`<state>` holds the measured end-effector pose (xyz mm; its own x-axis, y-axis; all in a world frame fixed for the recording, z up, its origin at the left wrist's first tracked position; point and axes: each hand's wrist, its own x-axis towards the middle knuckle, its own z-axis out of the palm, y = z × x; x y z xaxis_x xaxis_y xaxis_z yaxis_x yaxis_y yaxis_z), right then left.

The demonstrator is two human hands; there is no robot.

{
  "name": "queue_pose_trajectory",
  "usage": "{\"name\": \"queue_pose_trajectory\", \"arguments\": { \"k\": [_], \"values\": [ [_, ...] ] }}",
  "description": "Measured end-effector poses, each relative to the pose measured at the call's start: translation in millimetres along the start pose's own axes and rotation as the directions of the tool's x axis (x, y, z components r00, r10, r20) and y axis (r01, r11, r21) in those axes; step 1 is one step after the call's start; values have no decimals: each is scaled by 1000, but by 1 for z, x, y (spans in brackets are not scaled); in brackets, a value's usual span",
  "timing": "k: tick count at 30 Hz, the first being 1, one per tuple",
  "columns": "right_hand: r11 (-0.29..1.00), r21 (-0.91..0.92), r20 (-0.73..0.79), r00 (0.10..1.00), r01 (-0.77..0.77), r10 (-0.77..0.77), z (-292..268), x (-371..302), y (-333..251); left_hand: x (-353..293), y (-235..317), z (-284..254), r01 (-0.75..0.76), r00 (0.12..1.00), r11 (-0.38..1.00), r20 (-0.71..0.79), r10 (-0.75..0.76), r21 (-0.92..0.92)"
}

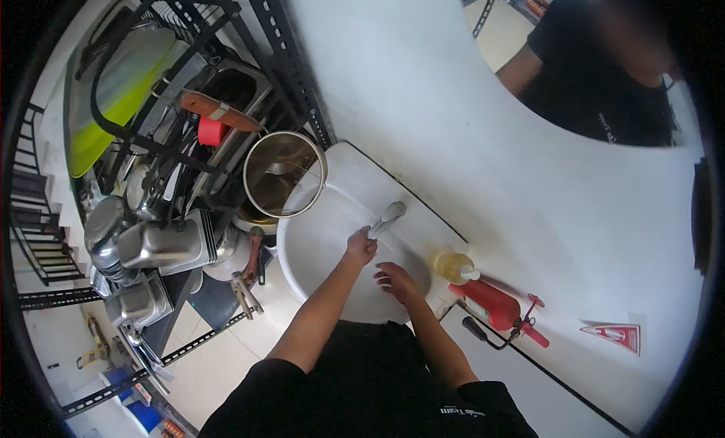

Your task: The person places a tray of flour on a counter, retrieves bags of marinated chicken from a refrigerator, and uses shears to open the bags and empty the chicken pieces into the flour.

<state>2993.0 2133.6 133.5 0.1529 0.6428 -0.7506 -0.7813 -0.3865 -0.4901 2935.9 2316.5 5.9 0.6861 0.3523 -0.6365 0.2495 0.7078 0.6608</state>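
A grey faucet (387,219) stands at the back of the white washbasin (304,251). My left hand (361,246) is at the end of its spout, fingers curled closed; whether they hold anything is hidden, and I cannot tell if it touches the metal. Lower and to the right, over the bowl, my right hand (398,282) has its fingers apart and slightly bent, with nothing in them. On the basin's right edge is a pump bottle (452,267) of yellow liquid, close to my right hand.
A red fire extinguisher (491,305) lies right of the bottle. A round strainer (285,205) juts over the basin's left rim from a black rack (177,165) crowded with kitchenware. Steel pans (168,242) stack at the left. A mirror (513,83) hangs on the wall.
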Motion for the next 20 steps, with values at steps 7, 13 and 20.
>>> {"name": "queue_pose_trajectory", "arguments": {
  "k": [7,13,20],
  "values": [
    [997,-45,-72,995,69,-72,40,90,-27,-82,82,40,197,826,920,-449,-341,-338],
    [983,181,5,999,-33,33,67,127,-53,-84,65,13,197,880,769,-236,-412,-608],
    [979,197,-91,995,53,-36,52,141,-35,-67,30,42,0,1000,806,23,17,-592]
  ]
}}
